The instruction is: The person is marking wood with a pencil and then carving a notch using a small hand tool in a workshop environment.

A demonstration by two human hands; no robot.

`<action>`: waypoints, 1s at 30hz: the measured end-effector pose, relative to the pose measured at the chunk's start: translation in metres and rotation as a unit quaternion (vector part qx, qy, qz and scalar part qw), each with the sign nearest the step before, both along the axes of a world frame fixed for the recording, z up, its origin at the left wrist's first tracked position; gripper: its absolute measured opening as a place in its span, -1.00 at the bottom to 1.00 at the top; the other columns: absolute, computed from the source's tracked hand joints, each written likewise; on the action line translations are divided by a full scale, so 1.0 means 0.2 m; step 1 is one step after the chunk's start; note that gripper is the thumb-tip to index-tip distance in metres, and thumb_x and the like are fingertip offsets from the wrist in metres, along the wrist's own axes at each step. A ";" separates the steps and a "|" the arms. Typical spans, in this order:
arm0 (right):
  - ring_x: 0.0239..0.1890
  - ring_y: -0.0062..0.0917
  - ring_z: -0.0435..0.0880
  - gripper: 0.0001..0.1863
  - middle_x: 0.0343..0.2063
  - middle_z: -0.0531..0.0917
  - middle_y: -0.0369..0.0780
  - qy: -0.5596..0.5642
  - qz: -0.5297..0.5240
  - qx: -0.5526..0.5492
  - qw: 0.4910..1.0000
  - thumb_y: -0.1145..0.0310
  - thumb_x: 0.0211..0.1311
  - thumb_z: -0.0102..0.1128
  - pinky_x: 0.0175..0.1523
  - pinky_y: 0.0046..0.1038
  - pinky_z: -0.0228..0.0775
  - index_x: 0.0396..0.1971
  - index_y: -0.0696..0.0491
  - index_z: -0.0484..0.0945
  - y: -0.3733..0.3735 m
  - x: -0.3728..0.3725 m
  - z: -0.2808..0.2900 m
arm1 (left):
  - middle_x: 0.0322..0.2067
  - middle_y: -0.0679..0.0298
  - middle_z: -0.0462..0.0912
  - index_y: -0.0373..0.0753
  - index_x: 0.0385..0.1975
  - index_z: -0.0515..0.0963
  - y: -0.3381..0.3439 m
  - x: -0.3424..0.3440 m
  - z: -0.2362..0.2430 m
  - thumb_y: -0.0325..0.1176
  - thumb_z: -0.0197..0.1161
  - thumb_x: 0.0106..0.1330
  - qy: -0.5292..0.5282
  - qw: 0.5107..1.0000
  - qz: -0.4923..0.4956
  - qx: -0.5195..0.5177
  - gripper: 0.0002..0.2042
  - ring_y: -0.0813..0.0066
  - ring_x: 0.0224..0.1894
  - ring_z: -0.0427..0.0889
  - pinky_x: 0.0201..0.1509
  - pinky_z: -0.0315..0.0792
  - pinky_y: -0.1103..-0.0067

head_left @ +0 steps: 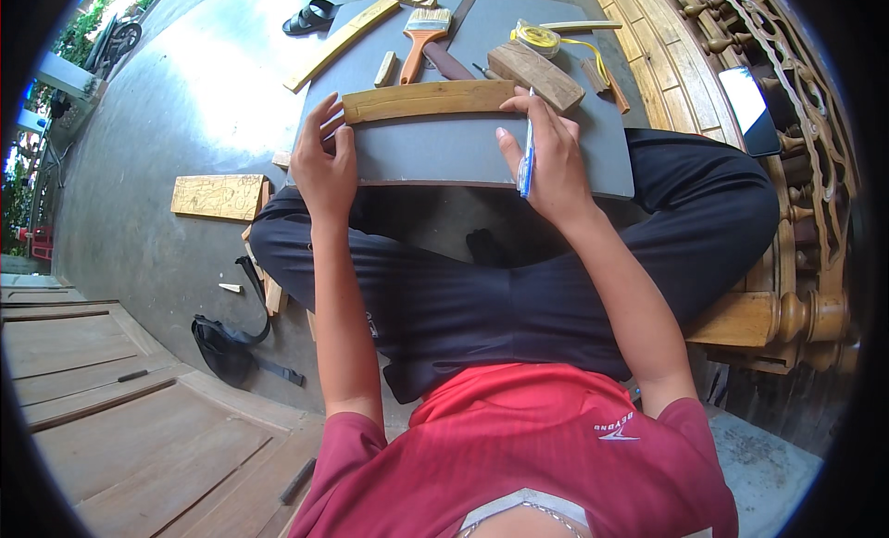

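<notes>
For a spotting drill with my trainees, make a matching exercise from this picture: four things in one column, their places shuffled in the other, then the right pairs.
Things
1. Orange-handled flat paintbrush
2. Round yellow-and-clear plastic tape measure
3. Slim blue-and-white pen
4. Long flat yellowish wooden strip

Places
A. In the right hand
B. Just beyond the thick brown wooden block
C. Spanning from the left hand to the right hand
D. Just right of the small light-coloured wooden piece

Right pairs: 1-D, 2-B, 3-A, 4-C
</notes>
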State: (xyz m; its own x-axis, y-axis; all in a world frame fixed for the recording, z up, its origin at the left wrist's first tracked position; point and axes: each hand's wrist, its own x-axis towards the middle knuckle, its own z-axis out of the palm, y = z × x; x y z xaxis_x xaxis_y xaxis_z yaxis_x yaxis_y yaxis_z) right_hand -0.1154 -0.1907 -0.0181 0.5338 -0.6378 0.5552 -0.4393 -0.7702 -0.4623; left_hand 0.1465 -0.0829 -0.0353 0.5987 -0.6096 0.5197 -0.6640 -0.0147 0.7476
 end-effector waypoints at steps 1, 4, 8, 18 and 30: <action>0.29 -0.09 0.58 -0.66 0.18 0.63 0.10 0.001 0.000 0.002 1.000 0.30 0.42 0.25 0.34 -0.13 0.20 0.10 0.06 0.47 0.00 0.00 0.00 | 0.03 0.10 0.79 -0.17 0.21 0.62 0.00 0.00 0.00 -0.53 0.19 0.40 0.000 1.000 0.000 0.000 -0.61 0.28 0.05 0.81 0.08 0.69 0.43; 0.29 -0.10 0.58 -0.66 0.18 0.63 0.10 0.003 0.000 0.000 1.000 0.30 0.42 0.25 0.34 -0.13 0.20 0.10 0.06 0.47 0.00 0.00 0.00 | 0.03 0.11 0.79 -0.18 0.21 0.62 0.00 0.00 0.00 -0.53 0.19 0.40 -0.004 1.000 0.004 0.006 -0.61 0.28 0.04 0.81 0.08 0.69 0.43; 0.29 -0.09 0.58 -0.66 0.18 0.63 0.10 0.005 -0.001 -0.001 1.000 0.30 0.42 0.25 0.34 -0.13 0.20 0.10 0.06 0.47 0.00 0.00 0.00 | 0.06 0.15 0.79 -0.14 0.23 0.62 0.00 0.01 -0.01 -0.48 0.17 0.42 -0.001 1.000 0.002 0.007 -0.61 0.38 0.07 0.79 0.04 0.64 0.51; 0.30 -0.08 0.58 -0.66 0.17 0.63 0.11 0.003 -0.005 -0.003 1.000 0.30 0.42 0.25 0.34 -0.11 0.20 0.11 0.05 0.47 0.00 0.00 0.00 | 0.02 0.10 0.79 -0.18 0.21 0.62 0.00 0.00 0.00 -0.52 0.19 0.39 -0.004 1.000 0.004 0.004 -0.61 0.29 0.04 0.81 0.07 0.69 0.44; 0.31 -0.09 0.57 -0.66 0.14 0.64 0.08 0.002 -0.007 -0.002 1.000 0.31 0.41 0.26 0.35 -0.10 0.20 0.10 0.05 0.47 0.01 0.00 0.01 | 0.04 0.14 0.80 -0.14 0.23 0.62 0.00 0.00 -0.01 -0.49 0.16 0.42 -0.002 1.000 0.004 0.009 -0.61 0.37 0.06 0.79 0.04 0.64 0.49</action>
State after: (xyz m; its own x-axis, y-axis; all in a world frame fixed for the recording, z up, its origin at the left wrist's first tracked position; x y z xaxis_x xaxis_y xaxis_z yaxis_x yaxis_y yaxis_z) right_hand -0.1150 -0.1896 -0.0166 0.5273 -0.6424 0.5561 -0.4511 -0.7663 -0.4575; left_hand 0.1474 -0.0830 -0.0374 0.6015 -0.6139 0.5113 -0.6663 -0.0324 0.7450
